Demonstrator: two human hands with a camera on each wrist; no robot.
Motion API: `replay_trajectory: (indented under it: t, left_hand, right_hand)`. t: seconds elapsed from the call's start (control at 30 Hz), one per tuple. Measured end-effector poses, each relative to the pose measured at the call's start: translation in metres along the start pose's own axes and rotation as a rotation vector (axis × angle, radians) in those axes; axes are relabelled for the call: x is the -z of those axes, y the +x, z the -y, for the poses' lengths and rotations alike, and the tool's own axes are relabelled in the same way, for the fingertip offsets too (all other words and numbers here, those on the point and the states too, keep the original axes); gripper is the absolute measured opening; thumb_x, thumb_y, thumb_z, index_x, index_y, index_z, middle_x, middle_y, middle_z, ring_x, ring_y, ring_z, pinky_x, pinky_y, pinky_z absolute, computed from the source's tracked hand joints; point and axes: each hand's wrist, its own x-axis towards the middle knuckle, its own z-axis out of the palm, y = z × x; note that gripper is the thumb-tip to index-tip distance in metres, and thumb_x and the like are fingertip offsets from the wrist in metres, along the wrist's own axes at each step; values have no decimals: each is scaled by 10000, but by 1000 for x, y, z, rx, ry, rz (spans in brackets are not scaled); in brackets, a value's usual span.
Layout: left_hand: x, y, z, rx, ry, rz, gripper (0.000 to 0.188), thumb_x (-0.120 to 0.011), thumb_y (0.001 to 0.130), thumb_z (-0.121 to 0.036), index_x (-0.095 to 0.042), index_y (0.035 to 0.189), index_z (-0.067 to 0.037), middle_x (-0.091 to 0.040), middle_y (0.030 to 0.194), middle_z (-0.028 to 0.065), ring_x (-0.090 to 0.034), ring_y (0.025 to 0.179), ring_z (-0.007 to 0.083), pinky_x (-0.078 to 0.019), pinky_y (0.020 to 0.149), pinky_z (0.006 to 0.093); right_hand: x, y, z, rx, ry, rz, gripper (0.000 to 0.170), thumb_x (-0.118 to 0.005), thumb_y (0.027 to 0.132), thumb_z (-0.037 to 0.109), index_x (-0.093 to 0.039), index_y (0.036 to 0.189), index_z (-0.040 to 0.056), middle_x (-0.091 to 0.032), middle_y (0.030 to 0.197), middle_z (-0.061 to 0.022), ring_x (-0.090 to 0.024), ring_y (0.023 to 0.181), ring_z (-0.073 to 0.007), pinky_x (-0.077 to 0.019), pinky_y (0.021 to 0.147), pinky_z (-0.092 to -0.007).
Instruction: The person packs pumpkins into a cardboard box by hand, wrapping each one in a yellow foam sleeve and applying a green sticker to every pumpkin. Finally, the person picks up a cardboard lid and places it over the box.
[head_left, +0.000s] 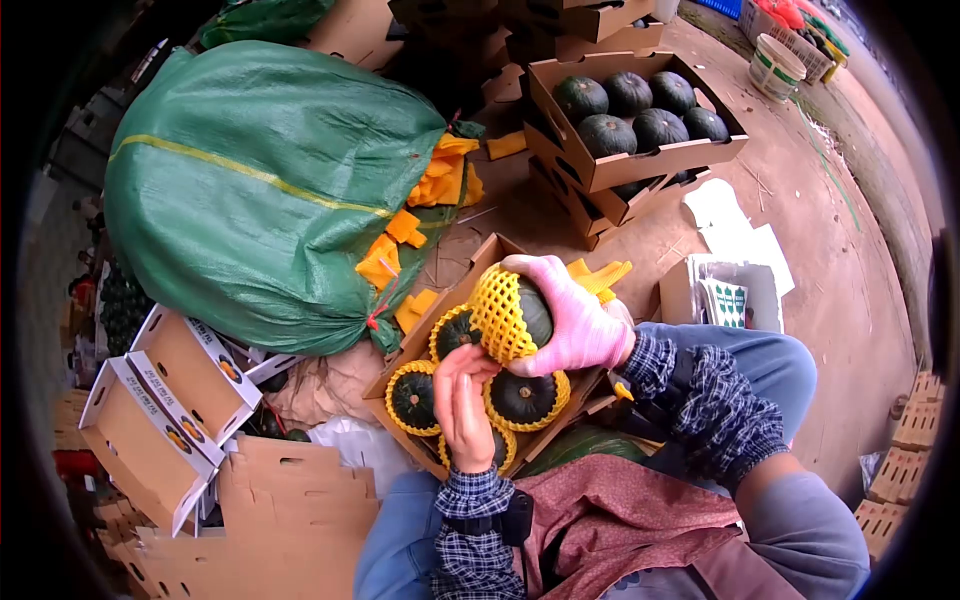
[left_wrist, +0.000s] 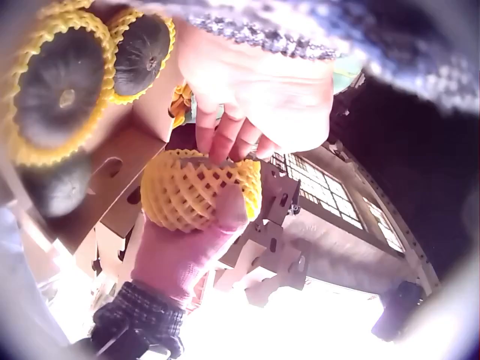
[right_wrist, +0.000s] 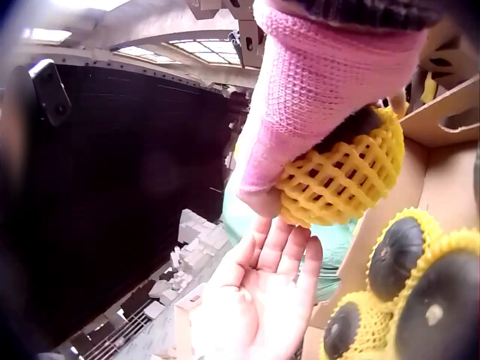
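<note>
In a pink fingerless-tipped glove, my right hand (head_left: 575, 318) grips a dark green pumpkin (head_left: 535, 315) above an open cardboard box (head_left: 497, 248). A yellow foam net (head_left: 497, 315) covers the side of this pumpkin that faces left. My bare left hand (head_left: 465, 405) is below it, palm turned up and fingers nearly straight, as the right wrist view shows; its fingertips are right at the net (right_wrist: 341, 184). Several pumpkins sit in the box, each in its own yellow net, among them a netted pumpkin (head_left: 525, 398) under the right hand.
A big green sack (head_left: 270, 190) spills yellow foam nets (head_left: 440, 175) at the back left. Behind the box stands a stacked carton (head_left: 640, 170) of bare pumpkins. Printed cartons (head_left: 150, 430) and flat cardboard (head_left: 290, 510) lie at left. A small white box (head_left: 675, 290) with labels is at right.
</note>
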Motion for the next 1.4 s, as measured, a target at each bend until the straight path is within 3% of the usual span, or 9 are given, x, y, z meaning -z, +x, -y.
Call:
replay_trajectory:
  t: [0.13,0.2,0.63,0.73,0.87,0.97,1.17,1.27,1.4]
  left_hand:
    - [21,67,65,-425,1319,171,554,-730,778,-301,-582,1210,12,-553,1279,174,-430,1262,379,-281,1061,597]
    - [26,76,89,-278,1599,298,637,-752,721,-345,-560,1243,-34,-526,1329,132,-418,1303,327,-242,1066,607]
    - [19,71,72,-102,1589,137,641,-760,726,-356,-496,1264,-129,-494,1352,39,-411,1318,250,-232,1046,616]
    - [37,78,68,-21,1246,217,712,-781,753,-368,-457,1335,-116,-463,1394,96,-379,1335,306,-230,1068,615]
    - [-31,55,31,-331,1349,582,801,-845,673,-251,-451,1366,-169,-453,1397,142,-424,1317,333,-203,1099,628]
    - [-72,56,65,-199,1505,980,839,-858,617,-210,-467,1359,-237,-435,1403,183,-411,1341,344,-74,1138,677]
    - [-70,50,70,-446,1406,766,848,-841,537,-381,-499,1311,-318,-447,1264,178,-453,1257,353,-53,1145,674]
    - [-63,20,-2,-461,1074,472,774,-848,600,-272,-521,1301,-257,-419,1278,202,-454,1218,399,-347,1091,541]
    - [-15,-24,-15,-242,1144,461,798,-856,691,-281,-492,1401,-255,-340,1417,279,-423,1255,469,-395,1062,508]
  right_hand:
    - [-3,55,-54,351,-331,120,963,-828,448,397,-473,1314,166,-506,1221,-204,-505,1172,-413,-313,1073,-557]
    - [-14,66,-65,299,-591,260,962,-817,444,421,-494,1321,192,-507,1227,-211,-519,1168,-406,-264,1079,-631]
    - [-33,73,-72,119,-1044,644,958,-848,524,558,-468,1363,297,-525,1288,-174,-488,1242,-375,-3,1157,-675]
    - [-5,27,-40,386,-1002,197,706,-797,651,471,-579,1247,161,-580,1227,-191,-513,1218,-353,-284,1118,-559]
    - [34,-76,19,-486,-1014,466,328,-638,825,347,-706,981,67,-660,1024,-136,-596,1052,-286,-521,766,-382]
    - [-7,-162,-31,-632,-1094,481,275,-621,846,343,-737,942,112,-656,1011,-100,-630,953,-264,-529,738,-398]
    - [-15,-165,-48,-542,-976,672,207,-650,823,218,-725,985,112,-697,1036,-106,-695,962,-302,-568,782,-400]
    - [15,-158,-3,-540,-856,673,272,-629,831,236,-661,1054,83,-695,1015,-163,-707,907,-334,-572,770,-440]
    - [21,-155,23,-289,-341,221,319,-708,774,251,-558,961,40,-621,920,-205,-638,849,-391,-522,723,-464]
